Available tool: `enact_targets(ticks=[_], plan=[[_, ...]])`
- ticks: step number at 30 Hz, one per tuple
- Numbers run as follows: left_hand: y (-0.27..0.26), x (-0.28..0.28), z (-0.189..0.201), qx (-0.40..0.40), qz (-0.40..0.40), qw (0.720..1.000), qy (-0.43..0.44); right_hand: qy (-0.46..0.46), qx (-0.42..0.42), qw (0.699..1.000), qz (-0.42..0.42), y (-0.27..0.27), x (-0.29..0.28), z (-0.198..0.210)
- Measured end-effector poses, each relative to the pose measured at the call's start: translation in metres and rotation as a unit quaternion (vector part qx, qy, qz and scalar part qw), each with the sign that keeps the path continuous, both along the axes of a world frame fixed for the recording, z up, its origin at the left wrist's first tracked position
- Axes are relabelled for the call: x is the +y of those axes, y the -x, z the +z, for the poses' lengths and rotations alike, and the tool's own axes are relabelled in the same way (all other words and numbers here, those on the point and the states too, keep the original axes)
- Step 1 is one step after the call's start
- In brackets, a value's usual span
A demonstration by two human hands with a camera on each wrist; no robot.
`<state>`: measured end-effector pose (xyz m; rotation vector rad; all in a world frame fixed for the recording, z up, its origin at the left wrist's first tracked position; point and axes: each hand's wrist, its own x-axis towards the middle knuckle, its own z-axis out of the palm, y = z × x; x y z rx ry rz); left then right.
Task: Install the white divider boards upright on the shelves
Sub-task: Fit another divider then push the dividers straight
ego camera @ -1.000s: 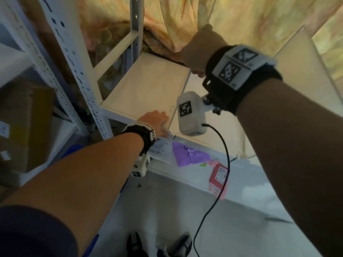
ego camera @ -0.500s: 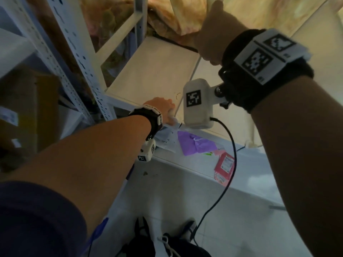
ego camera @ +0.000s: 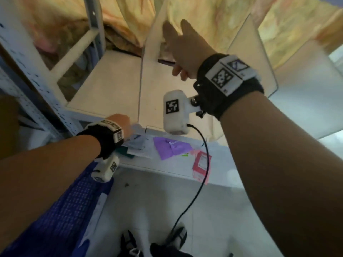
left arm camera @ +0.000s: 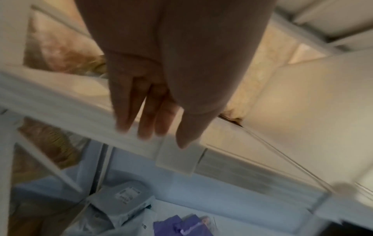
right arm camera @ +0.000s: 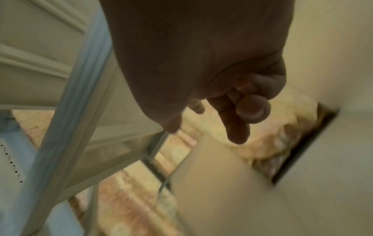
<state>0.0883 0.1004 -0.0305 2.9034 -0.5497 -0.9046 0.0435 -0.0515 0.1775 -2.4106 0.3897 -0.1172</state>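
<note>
A white divider board [ego camera: 148, 75] stands upright on the cream shelf [ego camera: 107, 86], running from the front edge to the back. My right hand [ego camera: 178, 38] is raised beside the board's upper right face. Its fingers [right arm camera: 236, 127] are loosely spread and hold nothing; the board [right arm camera: 222, 183] lies just below them. My left hand [ego camera: 122, 121] rests with straight fingers [left arm camera: 149, 121] on the shelf's front rail, at a small white clip [left arm camera: 177, 159] by the board's foot. A second divider board [ego camera: 254, 52] stands upright further right.
A perforated white shelf post [ego camera: 37, 86] rises at the left. The lower shelf [ego camera: 167, 167] carries a purple bag [ego camera: 170, 147], a red packet [ego camera: 201, 164] and papers [ego camera: 137, 145]. A black cable [ego camera: 202, 164] hangs from my right wrist camera. A patterned curtain [ego camera: 213, 19] hangs behind the shelves.
My right hand went from a fist at the board's top edge to loosely spread fingers higher beside the board. The left hand stayed at the shelf's front edge.
</note>
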Motion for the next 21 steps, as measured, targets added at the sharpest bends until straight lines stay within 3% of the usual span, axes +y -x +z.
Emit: enact_targets(ticks=[4,6,8,11,15,18,21], plan=[[0.047,-0.037,0.018,0.013,-0.191,0.976,-0.105,0.23,0.025,0.97,-0.075,0.034,-0.082,0.021],[0.067,-0.078,0.028,0.008,-0.232,0.972,-0.044,0.292,0.014,0.949,-0.121,0.056,-0.115,0.025],[0.07,-0.125,0.023,-0.002,-0.213,0.975,0.063,0.331,0.004,0.924,-0.189,0.076,-0.142,0.026],[0.063,-0.183,-0.001,-0.016,-0.201,0.967,0.158,0.308,0.045,0.923,-0.225,0.098,-0.168,0.019],[0.058,-0.232,-0.041,-0.051,-0.222,0.966,0.123,0.195,0.086,0.969,-0.125,0.101,-0.18,-0.004],[0.06,-0.252,-0.059,-0.097,-0.246,0.96,0.096,0.13,0.068,0.983,-0.114,0.1,-0.178,-0.013],[0.063,-0.266,-0.069,-0.129,-0.253,0.953,0.106,0.142,0.052,0.984,-0.095,0.105,-0.177,-0.014]])
